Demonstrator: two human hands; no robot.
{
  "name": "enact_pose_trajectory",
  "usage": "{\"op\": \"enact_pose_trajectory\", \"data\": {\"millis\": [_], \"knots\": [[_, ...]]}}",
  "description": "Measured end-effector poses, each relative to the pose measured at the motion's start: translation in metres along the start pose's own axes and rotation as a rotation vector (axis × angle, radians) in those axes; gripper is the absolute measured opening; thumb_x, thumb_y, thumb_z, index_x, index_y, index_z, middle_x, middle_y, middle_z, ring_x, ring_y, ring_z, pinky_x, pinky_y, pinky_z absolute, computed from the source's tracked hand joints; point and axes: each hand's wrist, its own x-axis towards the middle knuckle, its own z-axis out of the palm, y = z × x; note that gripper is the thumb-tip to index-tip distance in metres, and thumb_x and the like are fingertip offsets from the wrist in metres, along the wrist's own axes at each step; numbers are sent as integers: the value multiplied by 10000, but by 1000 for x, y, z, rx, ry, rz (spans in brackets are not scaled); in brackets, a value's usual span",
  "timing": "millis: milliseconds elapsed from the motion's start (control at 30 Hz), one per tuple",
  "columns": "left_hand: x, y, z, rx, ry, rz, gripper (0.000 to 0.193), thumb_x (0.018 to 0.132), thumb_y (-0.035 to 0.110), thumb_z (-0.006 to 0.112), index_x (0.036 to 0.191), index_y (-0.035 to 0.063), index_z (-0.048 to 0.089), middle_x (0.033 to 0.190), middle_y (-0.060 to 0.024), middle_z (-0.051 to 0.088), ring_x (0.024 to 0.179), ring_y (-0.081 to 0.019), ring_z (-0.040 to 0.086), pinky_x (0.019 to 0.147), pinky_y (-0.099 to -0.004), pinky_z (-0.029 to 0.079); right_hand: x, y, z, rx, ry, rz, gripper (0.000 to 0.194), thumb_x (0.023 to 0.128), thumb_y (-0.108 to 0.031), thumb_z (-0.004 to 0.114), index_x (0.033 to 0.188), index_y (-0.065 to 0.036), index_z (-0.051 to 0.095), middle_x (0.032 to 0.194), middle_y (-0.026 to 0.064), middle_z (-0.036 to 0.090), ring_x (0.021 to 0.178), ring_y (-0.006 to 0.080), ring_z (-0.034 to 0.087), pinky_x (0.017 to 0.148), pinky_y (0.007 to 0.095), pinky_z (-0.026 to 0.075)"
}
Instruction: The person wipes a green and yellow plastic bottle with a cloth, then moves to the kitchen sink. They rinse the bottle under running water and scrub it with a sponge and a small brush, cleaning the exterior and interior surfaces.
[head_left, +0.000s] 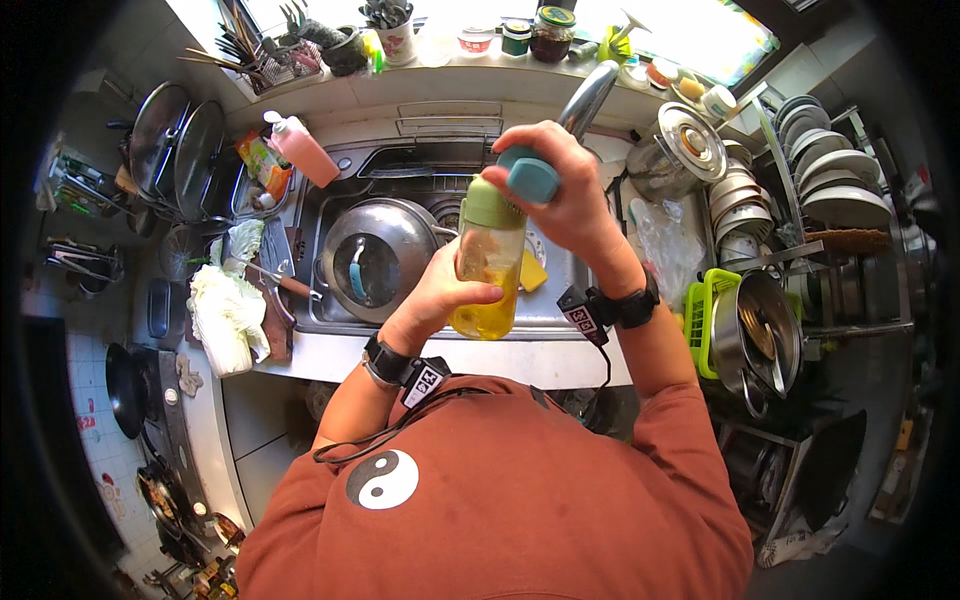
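Observation:
My left hand (450, 292) is closed around the lower part of a clear bottle (487, 277) with a light green collar and yellow liquid inside. It stands upright over the front of the sink. At the bottle's top, my right hand (570, 187) grips a teal brush or scrubber handle (534, 178); its lower end is hidden, so I cannot tell whether it reaches inside. A lidded metal pot (382, 262) sits in the sink (555, 307) to the left. A yellow sponge (533, 271) lies in the sink just right of the bottle.
Chinese cabbage (227, 315) and a knife (281, 279) lie on the left counter. Behind them stands a pink pump bottle (304, 150). The metal faucet (590, 97) rises behind my right hand. A green basket (701, 322), a metal pot (727, 345) and a dish rack (795, 247) are at the right.

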Motion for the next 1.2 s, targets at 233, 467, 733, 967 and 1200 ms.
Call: {"op": "enact_pose_trajectory", "data": {"millis": [233,467,733,967,1200], "knots": [[-2,5,15,144,13,18,780,642,175,883,1322,25,532,1178,-63,631,1076,-146,609,969,-330,491,11,-22,-3,21,-162,-10,271,872,-228,803,1077,-97,684,982,49,681,908,159,655,800,314,521],[-7,16,9,-20,-64,17,797,679,234,875,1355,26,505,1197,-76,625,1107,-183,611,1007,-349,476,7,-3,-27,439,-46,341,246,937,-223,762,1107,-69,674,962,-31,632,889,38,576,766,205,485],[-5,33,-6,-152,-35,89,728,698,210,847,1319,27,514,1143,-67,619,1085,-174,606,975,-335,498,-42,-1,10,418,231,487,261,934,-235,769,1105,-67,668,985,-19,633,891,70,564,785,219,459],[-10,33,5,-118,-53,52,872,646,276,866,1378,27,464,1173,-65,588,1068,-183,606,927,-322,511,10,-12,-42,318,-260,119,489,864,-195,810,1294,-28,650,1189,86,664,1102,157,614,974,295,479],[-17,36,6,-108,-49,19,925,626,317,870,1397,28,447,1181,-61,569,1064,-180,597,927,-314,505,6,-24,-35,185,-445,84,688,805,-194,840,1416,-33,568,1356,148,619,1222,242,606,1054,365,460]]}}
